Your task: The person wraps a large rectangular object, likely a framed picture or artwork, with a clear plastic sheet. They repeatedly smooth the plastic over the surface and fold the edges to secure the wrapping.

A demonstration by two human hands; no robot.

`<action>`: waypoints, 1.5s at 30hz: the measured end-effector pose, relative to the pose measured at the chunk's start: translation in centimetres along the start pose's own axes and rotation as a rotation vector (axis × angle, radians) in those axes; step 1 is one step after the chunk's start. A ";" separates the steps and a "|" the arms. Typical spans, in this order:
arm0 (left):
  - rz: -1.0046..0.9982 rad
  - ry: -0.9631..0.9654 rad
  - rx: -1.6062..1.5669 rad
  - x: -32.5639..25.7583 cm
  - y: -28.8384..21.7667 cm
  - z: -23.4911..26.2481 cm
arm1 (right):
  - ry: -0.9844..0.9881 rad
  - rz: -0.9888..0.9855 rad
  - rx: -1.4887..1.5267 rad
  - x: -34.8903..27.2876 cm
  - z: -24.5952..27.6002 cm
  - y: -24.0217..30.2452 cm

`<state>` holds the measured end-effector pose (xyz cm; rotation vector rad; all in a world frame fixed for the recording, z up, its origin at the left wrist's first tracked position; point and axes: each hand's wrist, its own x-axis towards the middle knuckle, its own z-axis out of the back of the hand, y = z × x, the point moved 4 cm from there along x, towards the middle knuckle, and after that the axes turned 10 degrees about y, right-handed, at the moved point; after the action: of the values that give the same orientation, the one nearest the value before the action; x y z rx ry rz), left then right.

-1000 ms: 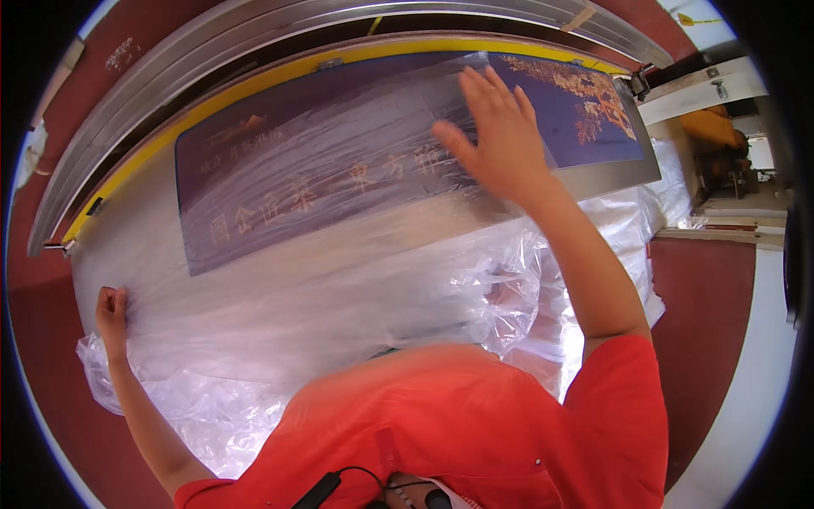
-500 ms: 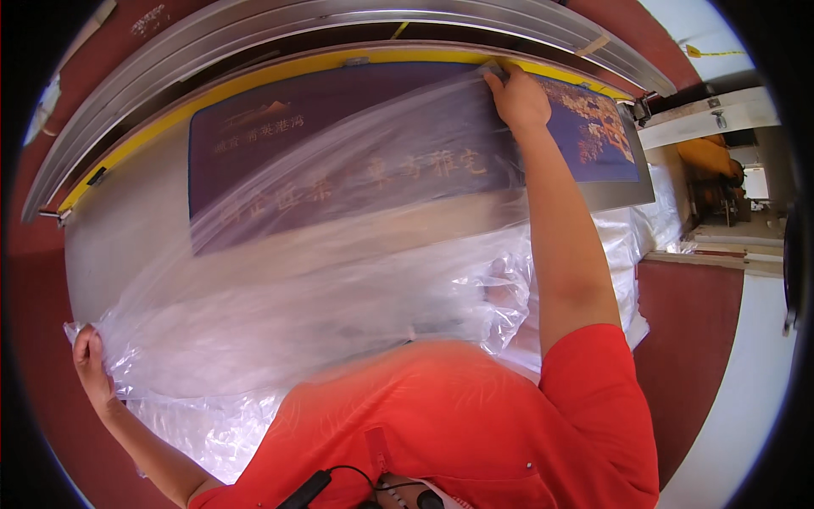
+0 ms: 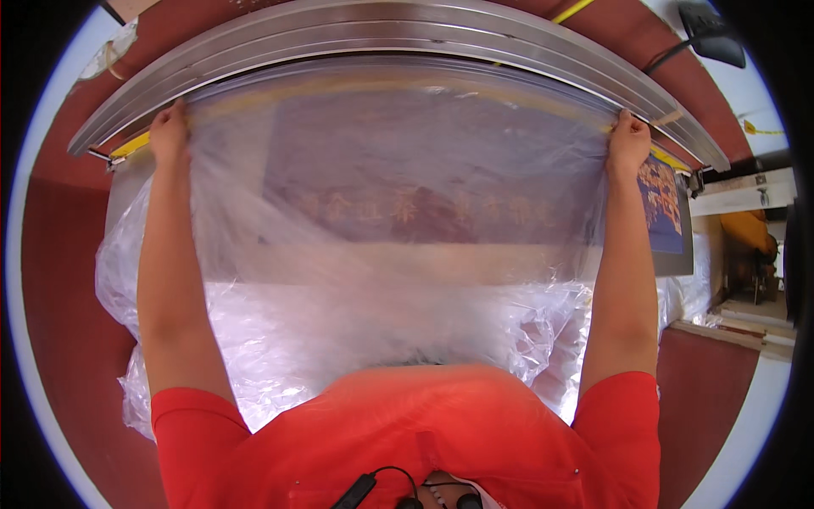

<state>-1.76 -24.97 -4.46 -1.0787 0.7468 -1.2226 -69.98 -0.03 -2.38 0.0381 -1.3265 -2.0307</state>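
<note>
A clear plastic sheet [image 3: 373, 280] is stretched between my two raised hands. My left hand [image 3: 170, 134] pinches its far left corner, beside the metal bar. At the far right, my right hand [image 3: 629, 142] grips the opposite corner with bent fingers. Under the film lies a dark blue printed panel [image 3: 666, 204] with gold characters and orange pictures; most of it shows only hazily through the plastic. A yellow strip [image 3: 131, 147] runs along the panel's far side, largely covered by the film.
A long curved-looking silver metal bar [image 3: 407, 32] spans the far side. More crumpled plastic [image 3: 271, 339] hangs at the near side. Reddish-brown floor [image 3: 76, 305] shows at the left, with a white wooden beam [image 3: 738, 193] at the right.
My left hand has moved from the near left up to the far left, carrying its corner of film. My right hand has shifted right. The film now spreads over more of the panel.
</note>
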 end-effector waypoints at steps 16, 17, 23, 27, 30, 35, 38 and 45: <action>0.220 -0.172 -0.022 -0.6 1.7 -0.9 | 0.161 -0.048 -0.098 -2.3 -0.7 0.0; 0.194 -0.132 -0.099 -1.5 0.9 -1.7 | 0.150 -0.044 -0.092 -2.2 -0.7 -0.4; 0.009 -0.116 0.450 -1.9 -0.4 -1.2 | 0.080 0.060 -0.121 -0.1 -0.3 -0.7; 0.091 -0.053 0.264 -1.2 0.4 -0.9 | 0.184 -0.165 -0.036 -0.7 -1.1 -0.7; 0.097 -0.051 0.209 -1.3 0.2 -1.1 | 0.197 -0.234 0.123 -0.7 -0.9 -1.0; 0.161 -0.074 0.341 -1.4 0.0 -0.6 | 0.173 -0.256 0.223 -1.9 -0.9 0.5; 0.215 -0.080 0.147 -3.2 -2.0 -2.4 | 0.183 -0.262 0.225 -1.3 -0.1 -0.7; 0.003 0.147 -0.228 0.8 2.8 8.3 | 0.264 -0.254 0.298 -1.0 -1.5 -0.1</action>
<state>6.92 -23.81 -4.09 -1.1802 1.0195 -1.2446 -68.74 -0.61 -3.53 0.6158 -1.4976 -1.9282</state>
